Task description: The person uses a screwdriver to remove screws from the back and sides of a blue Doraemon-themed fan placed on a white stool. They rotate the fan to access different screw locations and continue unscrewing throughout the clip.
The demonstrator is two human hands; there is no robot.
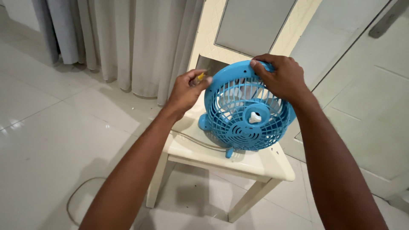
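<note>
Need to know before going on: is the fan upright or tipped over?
Upright. The fan stands on its feet on the stool; the right hand grips its top rim.

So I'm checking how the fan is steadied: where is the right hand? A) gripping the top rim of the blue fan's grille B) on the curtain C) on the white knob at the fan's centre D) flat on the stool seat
A: the right hand grips the top rim of the blue fan, away from the white knob.
</note>
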